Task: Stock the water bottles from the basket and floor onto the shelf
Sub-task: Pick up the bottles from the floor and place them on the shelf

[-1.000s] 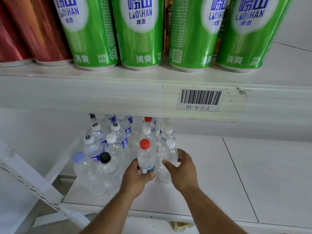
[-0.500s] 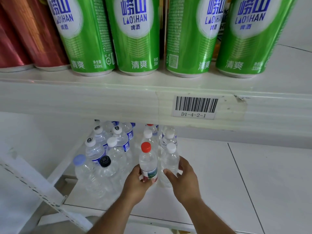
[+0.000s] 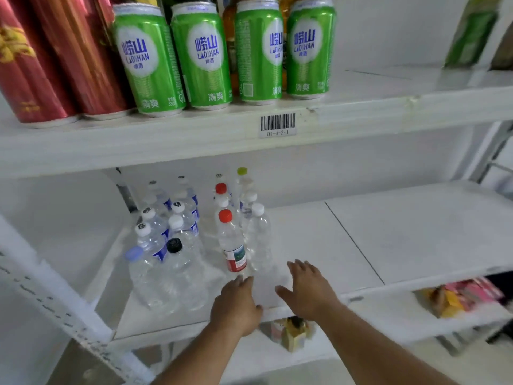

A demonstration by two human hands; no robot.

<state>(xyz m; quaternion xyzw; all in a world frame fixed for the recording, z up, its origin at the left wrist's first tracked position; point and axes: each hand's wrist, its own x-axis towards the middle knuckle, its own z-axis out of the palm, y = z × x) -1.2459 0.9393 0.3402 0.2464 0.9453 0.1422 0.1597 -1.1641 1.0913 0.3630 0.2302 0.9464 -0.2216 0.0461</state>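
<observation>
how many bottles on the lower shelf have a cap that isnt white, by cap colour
red cap: 2
black cap: 1
pale blue cap: 1
yellow-green cap: 1
total: 5

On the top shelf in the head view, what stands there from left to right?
Red cans → four green cans → bare shelf → blurred green package.
</observation>
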